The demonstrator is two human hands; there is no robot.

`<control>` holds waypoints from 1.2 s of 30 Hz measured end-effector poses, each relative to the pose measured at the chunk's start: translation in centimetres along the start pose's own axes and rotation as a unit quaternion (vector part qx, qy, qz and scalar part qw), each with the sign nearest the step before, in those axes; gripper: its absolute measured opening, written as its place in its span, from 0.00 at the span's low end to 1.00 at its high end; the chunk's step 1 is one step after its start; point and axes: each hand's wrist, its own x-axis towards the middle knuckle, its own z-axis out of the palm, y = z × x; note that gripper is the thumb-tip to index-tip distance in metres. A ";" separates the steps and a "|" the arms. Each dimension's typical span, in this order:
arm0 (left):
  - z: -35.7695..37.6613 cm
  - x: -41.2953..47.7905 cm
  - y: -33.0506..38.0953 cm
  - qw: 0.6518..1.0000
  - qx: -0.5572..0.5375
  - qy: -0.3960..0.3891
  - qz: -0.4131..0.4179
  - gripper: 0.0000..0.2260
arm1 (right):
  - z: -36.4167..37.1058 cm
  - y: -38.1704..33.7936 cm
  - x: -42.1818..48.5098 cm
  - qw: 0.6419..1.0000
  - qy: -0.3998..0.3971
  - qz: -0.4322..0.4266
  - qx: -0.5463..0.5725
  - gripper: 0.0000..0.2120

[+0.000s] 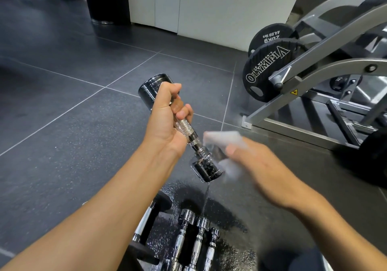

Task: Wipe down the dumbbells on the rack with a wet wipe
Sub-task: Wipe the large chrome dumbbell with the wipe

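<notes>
My left hand grips the knurled handle of a chrome dumbbell and holds it tilted in the air, one head up at the far left, the other head low near the middle. My right hand holds a white wet wipe against the dumbbell's lower end, beside the lower head. The right hand and the wipe are motion-blurred. Below them three small chrome dumbbells lie side by side on the rack at the bottom edge.
A larger dumbbell with a black head lies left of the small ones. At the right stands a grey machine frame loaded with black weight plates. Dark tiled floor stretches to the left and back. A black cylinder stands far back.
</notes>
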 end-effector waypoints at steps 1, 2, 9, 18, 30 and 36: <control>0.0 0.0 0.0 1.000 0.001 0.003 0.001 0.15 | 0.5 0.1 -0.2 0.997 -0.057 -0.030 -0.035 0.21; 0.0 0.1 0.1 1.000 0.005 0.005 0.002 0.15 | 0.9 0.4 -0.3 0.992 -0.105 -0.051 -0.055 0.25; -0.2 0.2 0.5 1.000 -0.016 0.017 0.005 0.16 | 3.3 1.5 -0.6 0.993 0.069 -0.094 -0.035 0.26; 0.3 -0.7 0.0 0.999 -0.046 0.018 0.004 0.15 | 7.2 0.7 0.6 0.971 0.235 0.022 -0.041 0.11; 0.4 -0.6 0.1 0.993 -0.106 0.033 -0.031 0.13 | 5.5 -1.3 2.5 0.788 0.133 0.245 0.549 0.12; 0.3 -0.3 0.3 0.993 -0.103 0.046 -0.030 0.13 | 6.8 3.9 1.8 0.895 0.247 -0.277 -0.246 0.18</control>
